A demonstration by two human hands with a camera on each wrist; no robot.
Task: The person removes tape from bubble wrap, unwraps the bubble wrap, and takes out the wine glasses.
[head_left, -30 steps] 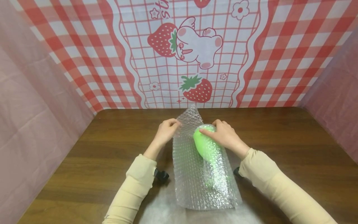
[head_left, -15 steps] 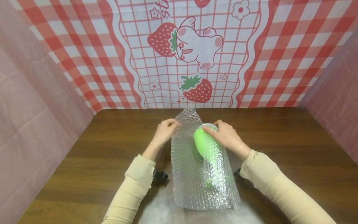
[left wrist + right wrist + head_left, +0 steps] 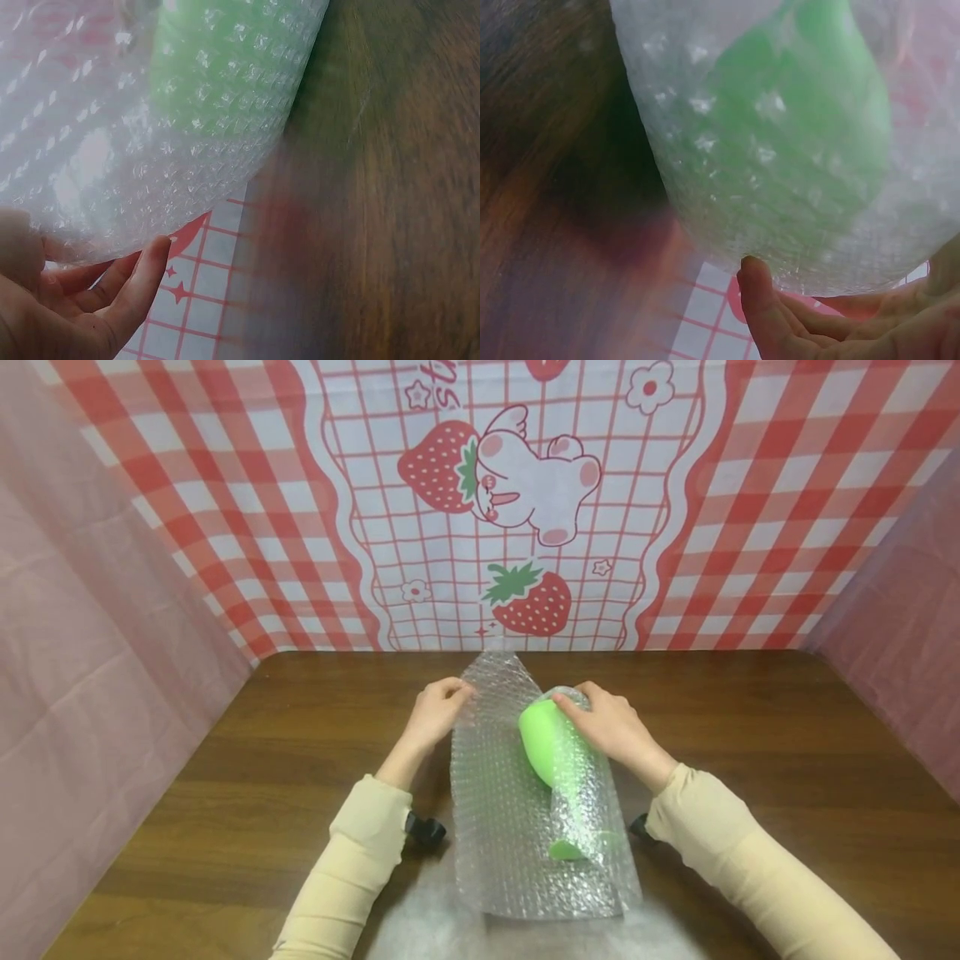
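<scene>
A bright green goblet (image 3: pixel 538 745), shaped like a wine glass, lies on a sheet of clear bubble wrap (image 3: pixel 498 827) with its bowl toward the far side. One flap of the wrap covers its right part; the left of the bowl and part of the foot show bare. My left hand (image 3: pixel 438 714) pinches the wrap's upper left edge between thumb and fingers. At the bowl's far right, my right hand (image 3: pixel 611 722) grips the folded wrap, thumb on top. In the right wrist view, its fingers (image 3: pixel 761 296) reach beneath the wrap's end, and the goblet (image 3: pixel 802 142) shows through the plastic.
Everything rests on a brown wooden table (image 3: pixel 285 810). A whitish translucent sheet (image 3: pixel 435 910) lies at the near edge. Behind stands a red-and-white checked strawberry cloth (image 3: pixel 525 527), with pink cloth (image 3: pixel 97 610) at the sides. Dark wrist-worn devices (image 3: pixel 426 829) show beside both sleeves.
My left hand has shifted slightly left, drawing the wrap's left edge with it. The right flap has slid rightward with my right thumb, so more of the goblet's bowl and foot is uncovered.
</scene>
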